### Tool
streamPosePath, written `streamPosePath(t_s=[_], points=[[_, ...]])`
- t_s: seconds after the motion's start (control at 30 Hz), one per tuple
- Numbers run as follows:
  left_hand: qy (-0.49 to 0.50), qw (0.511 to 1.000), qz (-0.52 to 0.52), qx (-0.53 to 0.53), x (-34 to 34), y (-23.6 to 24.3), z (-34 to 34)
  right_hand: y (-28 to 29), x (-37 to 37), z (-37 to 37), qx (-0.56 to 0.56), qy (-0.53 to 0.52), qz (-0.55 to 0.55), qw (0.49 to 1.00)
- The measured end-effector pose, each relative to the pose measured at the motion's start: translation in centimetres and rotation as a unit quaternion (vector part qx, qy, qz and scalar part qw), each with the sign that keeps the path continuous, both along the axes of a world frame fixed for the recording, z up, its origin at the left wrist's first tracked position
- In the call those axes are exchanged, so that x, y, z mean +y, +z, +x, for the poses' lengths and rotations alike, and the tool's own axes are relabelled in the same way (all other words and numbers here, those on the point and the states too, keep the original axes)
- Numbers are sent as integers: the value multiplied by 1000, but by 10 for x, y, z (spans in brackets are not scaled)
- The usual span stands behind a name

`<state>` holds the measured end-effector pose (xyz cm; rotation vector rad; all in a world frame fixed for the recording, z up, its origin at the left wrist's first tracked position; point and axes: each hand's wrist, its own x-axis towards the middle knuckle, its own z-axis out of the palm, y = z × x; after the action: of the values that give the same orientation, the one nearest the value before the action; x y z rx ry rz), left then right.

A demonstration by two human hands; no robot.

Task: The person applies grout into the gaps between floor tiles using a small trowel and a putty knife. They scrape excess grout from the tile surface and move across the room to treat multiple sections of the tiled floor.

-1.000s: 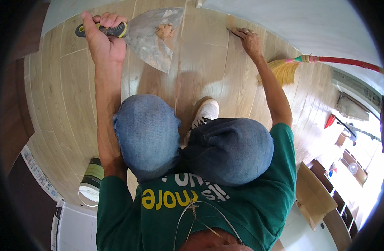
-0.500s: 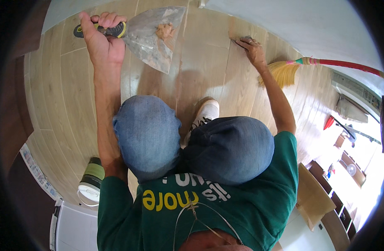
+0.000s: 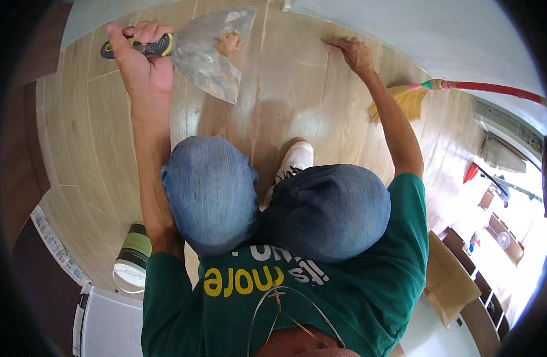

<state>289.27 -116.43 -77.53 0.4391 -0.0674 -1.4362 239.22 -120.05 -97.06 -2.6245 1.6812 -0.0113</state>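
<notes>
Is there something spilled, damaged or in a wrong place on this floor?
Nothing looks spilled. The tan filler sits on the putty knife in the left hand; the right hand presses the plank floor. Only the broom lies flat nearby.

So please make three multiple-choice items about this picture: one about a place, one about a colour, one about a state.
1. Where does the broom lie?
A. to the person's right, on the floor
B. across the knees
C. beside the tub

2. What colour is the broom's handle?
A. blue
B. red
C. white

3. What does the left hand do?
A. rests flat on the floor
B. holds a putty knife by its handle
C. hangs free

Answers:
1 A, the broom lies on the wooden floor beyond the right hand, far from the tub.
2 B, the stick running from the bristles is red.
3 B, the left hand is closed round the handle of the putty knife, whose blade carries a lump of brown filler.
</notes>
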Motion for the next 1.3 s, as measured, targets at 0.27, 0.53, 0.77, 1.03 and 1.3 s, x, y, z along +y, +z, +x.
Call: streamPosePath(t_s=[0.27, 0.53, 0.77, 1.03, 1.3], points=[[17, 1000, 15, 0, 0, -4, -12, 54, 72, 17, -103, -57, 104, 988], [49, 997, 46, 26, 0, -6, -10, 191, 113, 231, -569, -45, -132, 811], [47, 998, 37, 11, 7, 9, -7, 157, 105, 260, -414, 85, -294, 857], [-9, 992, -40, 116, 4, 12, -1, 45, 76, 87, -445, -238, 6, 863], [-24, 993, -23, 112, 3, 5, -8, 21, 10, 11, -504, -355, 218, 757]])
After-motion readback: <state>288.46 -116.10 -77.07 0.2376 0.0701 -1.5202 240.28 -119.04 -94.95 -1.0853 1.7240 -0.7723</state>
